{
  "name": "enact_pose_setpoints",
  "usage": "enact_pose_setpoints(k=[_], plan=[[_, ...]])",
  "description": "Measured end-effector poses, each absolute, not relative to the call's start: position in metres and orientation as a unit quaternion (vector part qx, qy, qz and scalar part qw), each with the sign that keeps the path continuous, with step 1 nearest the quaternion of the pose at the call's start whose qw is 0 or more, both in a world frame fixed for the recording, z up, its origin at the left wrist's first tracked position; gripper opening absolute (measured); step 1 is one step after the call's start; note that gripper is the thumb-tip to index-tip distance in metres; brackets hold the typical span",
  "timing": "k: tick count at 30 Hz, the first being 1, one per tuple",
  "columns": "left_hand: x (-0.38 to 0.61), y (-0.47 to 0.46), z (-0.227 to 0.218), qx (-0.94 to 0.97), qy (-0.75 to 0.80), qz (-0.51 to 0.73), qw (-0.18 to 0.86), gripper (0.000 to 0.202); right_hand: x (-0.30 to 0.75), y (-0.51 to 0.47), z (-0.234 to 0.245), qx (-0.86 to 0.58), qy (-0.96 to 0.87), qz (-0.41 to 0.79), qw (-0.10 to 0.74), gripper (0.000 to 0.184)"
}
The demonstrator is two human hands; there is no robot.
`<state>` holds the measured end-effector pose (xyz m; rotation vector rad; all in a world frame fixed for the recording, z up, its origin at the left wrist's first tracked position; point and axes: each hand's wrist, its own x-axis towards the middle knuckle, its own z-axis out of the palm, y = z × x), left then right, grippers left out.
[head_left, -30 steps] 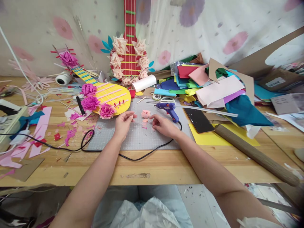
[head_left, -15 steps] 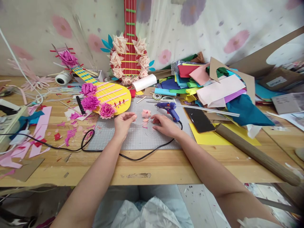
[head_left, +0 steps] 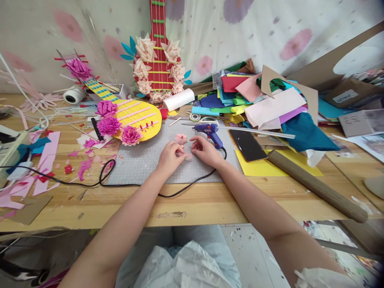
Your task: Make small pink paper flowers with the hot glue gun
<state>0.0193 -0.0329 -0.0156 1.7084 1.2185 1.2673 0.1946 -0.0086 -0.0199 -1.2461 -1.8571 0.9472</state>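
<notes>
My left hand (head_left: 171, 157) is closed in a pinch low over the grey cutting mat (head_left: 136, 162); what lies between its fingertips is too small to make out. Just right of it, my right hand (head_left: 205, 151) has its fingers curled inward, the fingertips close to the left ones, and their contents cannot be made out. Beyond the fingertips, a pale pink paper piece (head_left: 181, 138), petal-like in shape, lies on the mat, with smaller pink bits partly hidden by my hands. Behind my right hand rests a blue glue gun (head_left: 210, 133) with a white glue stick in it.
A yellow paper instrument with pink flowers (head_left: 139, 120) lies at left, and a red one (head_left: 159, 68) stands behind. A phone (head_left: 248, 145), a brown roll (head_left: 315, 186) and piled coloured paper (head_left: 267, 98) are at right. A black cord (head_left: 177, 195) crosses the mat's front edge.
My left hand has moved right, toward my right hand, and its fingertips now nearly meet the right ones. My right hand's fingers have curled in more. The view has shifted slightly.
</notes>
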Motion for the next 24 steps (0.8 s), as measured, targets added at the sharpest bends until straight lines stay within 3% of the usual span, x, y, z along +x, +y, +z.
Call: enact_pose_setpoints(k=[6, 13, 17, 20, 24], plan=[[0.018, -0.034, -0.015, 0.809, 0.407, 0.362, 0.219, 0.019, 0.198, -0.004, -0.028, -0.461, -0.685, 0.411, 0.387, 0.034], [0.023, -0.031, -0.013, 0.791, 0.395, 0.394, 0.252, 0.014, 0.197, -0.004, -0.031, -0.461, -0.681, 0.403, 0.402, 0.032], [0.02, -0.029, -0.016, 0.823, 0.42, 0.36, 0.131, 0.012, 0.198, -0.005, -0.03, -0.448, -0.691, 0.385, 0.416, 0.031], [0.018, -0.03, -0.017, 0.838, 0.438, 0.322, 0.052, 0.013, 0.199, -0.009, -0.024, -0.467, -0.722, 0.338, 0.382, 0.032], [0.017, -0.031, -0.016, 0.833, 0.471, 0.289, 0.027, 0.009, 0.196, -0.017, -0.015, -0.492, -0.779, 0.258, 0.29, 0.031]])
